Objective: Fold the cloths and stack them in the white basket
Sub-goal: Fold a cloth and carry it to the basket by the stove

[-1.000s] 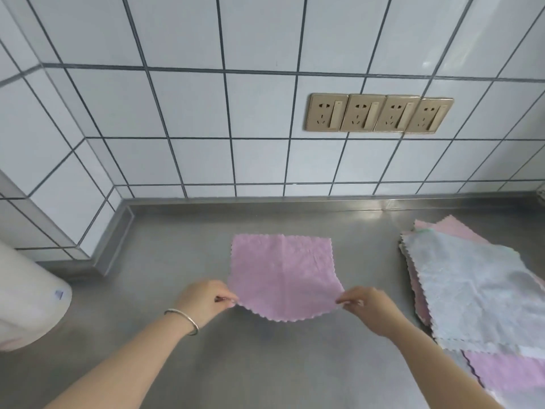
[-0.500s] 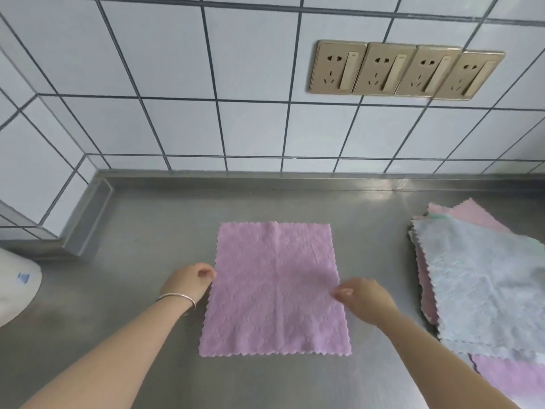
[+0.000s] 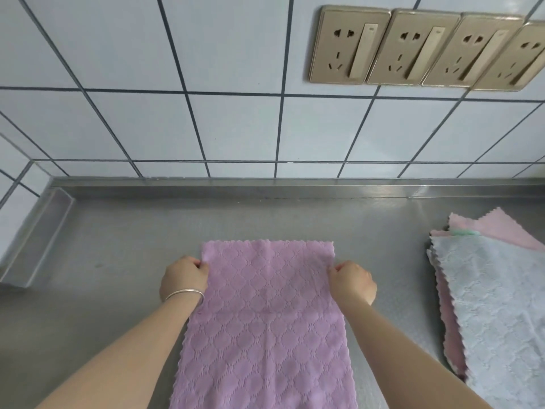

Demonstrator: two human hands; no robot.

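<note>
A pink-purple cloth (image 3: 265, 320) with a diamond pattern lies flat on the steel counter (image 3: 118, 246), its near edge running out of the bottom of the view. My left hand (image 3: 184, 278), with a silver bangle on the wrist, pinches the cloth's left edge close to the far corner. My right hand (image 3: 351, 280) pinches the right edge close to the other far corner. Both far corners look slightly lifted. The white basket is not in view.
A pile of unfolded cloths (image 3: 495, 305), light blue on top with pink ones beneath, lies at the right edge of the counter. A tiled wall with a row of gold sockets (image 3: 424, 48) rises behind. A raised steel lip (image 3: 35, 234) borders the counter's left side.
The cloth went from held up to lying flat on the counter. Both hands slid along its side edges to the far corners. The view tipped down and closer.
</note>
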